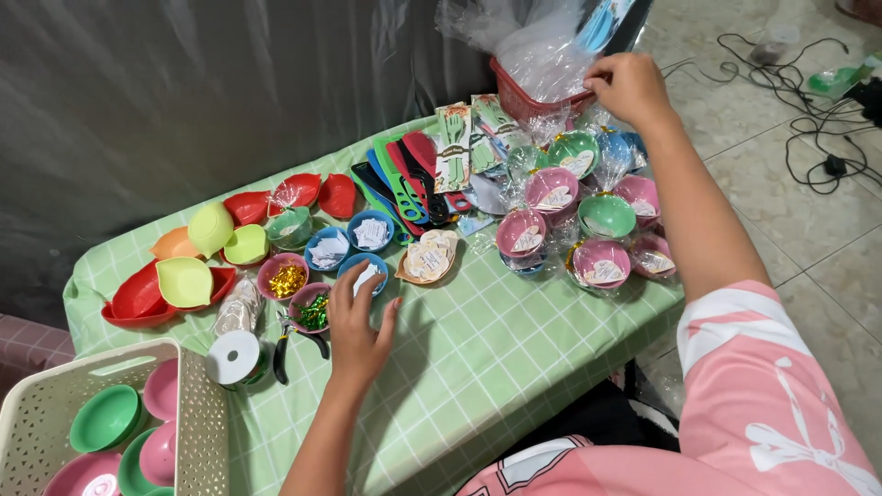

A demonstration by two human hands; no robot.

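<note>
Fingers of the left hand (354, 326) spread loosely over a small blue bowl (364, 271) of white paper slips, the fingertips touching the slips and gripping nothing that we can see. That bowl sits near the middle of a table under a green checked cloth (487, 358). Just left of it we find a purple bowl of green glitter (312, 310) and a pink bowl of gold glitter (285, 278). Pliers (283, 347) and a ribbon spool (233, 357) lie nearer, to the left.

At the far right, the right hand (627, 85) pinches the clear plastic wrap (537, 46) bulging from a red basket (514, 96) at the table's far edge. Between the hands stand wrapped bowls (579, 220) in pink, green and blue, touching one another. Leaf-shaped dishes (197, 266) in red, orange and green crowd the left side. At the near left corner, a cream basket (197, 422) holds unwrapped green and pink bowls.
</note>
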